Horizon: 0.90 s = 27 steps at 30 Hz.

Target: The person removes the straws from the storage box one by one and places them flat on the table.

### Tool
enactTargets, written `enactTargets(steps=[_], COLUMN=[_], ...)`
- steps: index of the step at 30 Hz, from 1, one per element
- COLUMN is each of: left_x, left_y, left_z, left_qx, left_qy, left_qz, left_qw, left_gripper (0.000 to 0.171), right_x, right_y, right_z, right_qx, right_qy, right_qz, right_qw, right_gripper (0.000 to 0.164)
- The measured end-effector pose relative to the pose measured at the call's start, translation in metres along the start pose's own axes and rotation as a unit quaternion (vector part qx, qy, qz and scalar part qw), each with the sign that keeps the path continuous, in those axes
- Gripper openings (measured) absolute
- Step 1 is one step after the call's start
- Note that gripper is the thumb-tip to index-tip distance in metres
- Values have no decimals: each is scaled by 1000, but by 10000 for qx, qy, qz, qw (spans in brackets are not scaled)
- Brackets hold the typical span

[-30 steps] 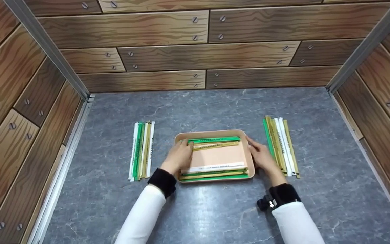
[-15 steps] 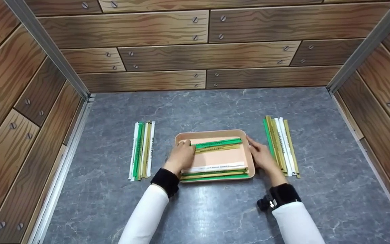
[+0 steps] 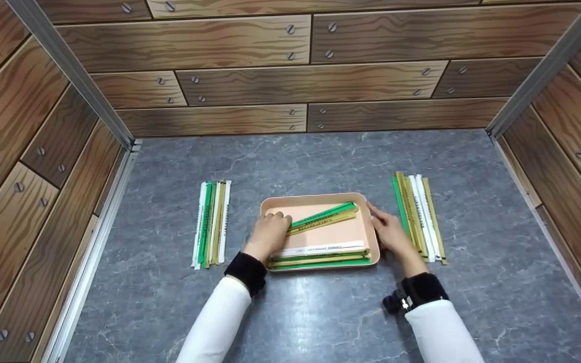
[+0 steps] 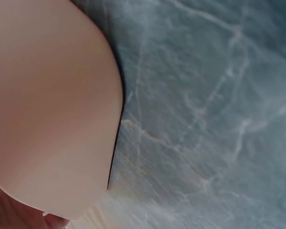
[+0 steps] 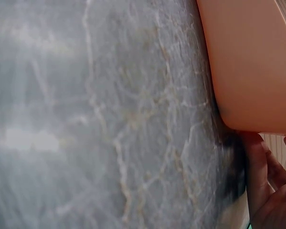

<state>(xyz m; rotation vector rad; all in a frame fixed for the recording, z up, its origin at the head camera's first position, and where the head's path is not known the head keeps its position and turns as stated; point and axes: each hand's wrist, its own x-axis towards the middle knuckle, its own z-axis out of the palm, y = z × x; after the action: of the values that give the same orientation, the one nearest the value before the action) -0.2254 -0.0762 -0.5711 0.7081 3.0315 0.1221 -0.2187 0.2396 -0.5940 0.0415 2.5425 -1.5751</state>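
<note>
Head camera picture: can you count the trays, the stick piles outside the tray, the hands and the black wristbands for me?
Tray: 1
Stick piles outside the tray: 2
Hands: 2
Black wristbands: 2
Total: 7

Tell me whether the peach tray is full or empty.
Neither: the peach tray is partly filled. Sticks lie along its near side, others slant from the left hand, bare bottom between.

The grey marbled table (image 5: 124, 114) fills most of the view; a peach tray (image 5: 250, 71) sits upper right, the right hand (image 5: 275, 202) touching it near its rounded corner
</note>
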Motion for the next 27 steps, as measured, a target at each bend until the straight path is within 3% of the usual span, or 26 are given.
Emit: enactTargets(steps=[7, 22, 27], left_x=[-1, -14, -20], left_y=[-1, -5, -9], left_z=[0, -14, -24], left_qx=[-22, -425, -725], left_qy=[198, 562, 599], left_qz=[53, -78, -291], left_qw=[9998, 9975, 9951], left_gripper=[12, 19, 18], right_x=[1, -1, -1], right_y=[1, -1, -1], right_z=[1, 1, 0], right_qx=[-156, 44, -27], right_qy=[38, -71, -26], right_qz=[-258, -16, 2], right_qw=[9995, 10000, 10000], right_gripper=[45, 46, 46])
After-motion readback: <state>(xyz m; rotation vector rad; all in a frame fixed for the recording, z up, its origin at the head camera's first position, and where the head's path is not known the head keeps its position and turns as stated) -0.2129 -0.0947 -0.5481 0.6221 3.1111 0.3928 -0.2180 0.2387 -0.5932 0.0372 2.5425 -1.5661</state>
